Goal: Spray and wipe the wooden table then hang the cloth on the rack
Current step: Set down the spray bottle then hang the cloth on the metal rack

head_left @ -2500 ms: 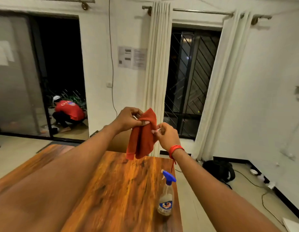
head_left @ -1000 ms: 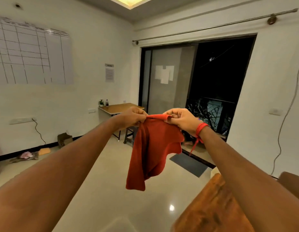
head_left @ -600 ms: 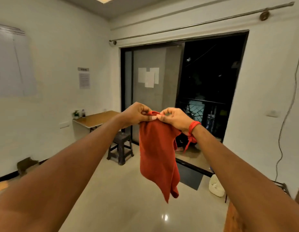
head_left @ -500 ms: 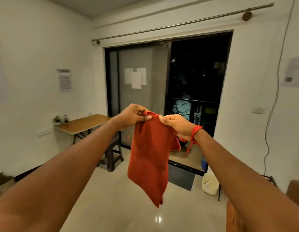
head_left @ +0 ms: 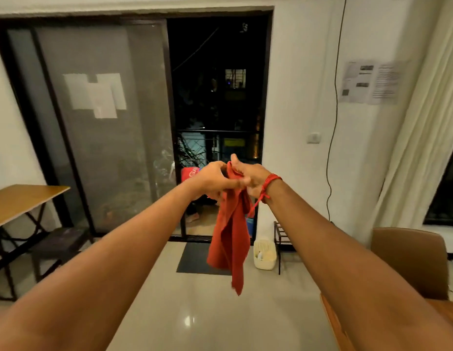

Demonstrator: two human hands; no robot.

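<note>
A red cloth hangs in front of me in long folds, held by its top edge. My left hand and my right hand are pressed close together, both gripping that top edge at chest height over the floor. A small black metal rack stands on the floor against the wall, just right of the hanging cloth. Only a corner of the wooden table shows at the bottom right. The spray bottle is out of view.
A brown chair stands behind the table corner. A white basket and a dark mat lie by the open sliding door. A small desk with a stool is at the left. A person in red crouches outside.
My view swung from the table left, then back right towards the balcony door. My hands came together on the cloth's top edge, so it hangs bunched instead of spread.
</note>
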